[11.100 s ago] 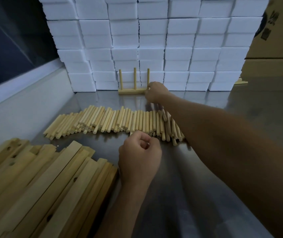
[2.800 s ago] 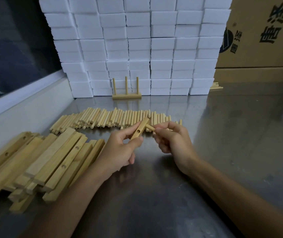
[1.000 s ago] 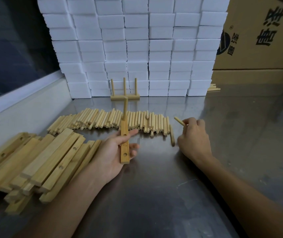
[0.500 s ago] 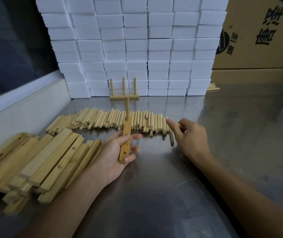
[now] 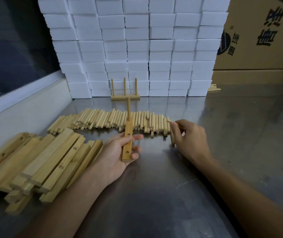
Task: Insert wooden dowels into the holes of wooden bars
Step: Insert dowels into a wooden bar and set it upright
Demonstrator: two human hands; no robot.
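A: Centre of frame?
B: Left hand (image 5: 120, 152), palm up, fingers curled round a wooden bar (image 5: 128, 141); one dowel (image 5: 128, 109) upright in the far hole, two near holes unfilled.

A: Right of centre?
B: Right hand (image 5: 191, 138), thumb and fingers pinching a loose dowel (image 5: 171, 122) at the right end of the dowel row (image 5: 109, 121).

A: Elsewhere?
B: Lower left, stacked bars (image 5: 42, 162) on the steel table (image 5: 171, 194). Upper centre, finished three-dowel bar (image 5: 125, 96) against white foam blocks (image 5: 137, 40); cardboard box (image 5: 261, 31) upper right.
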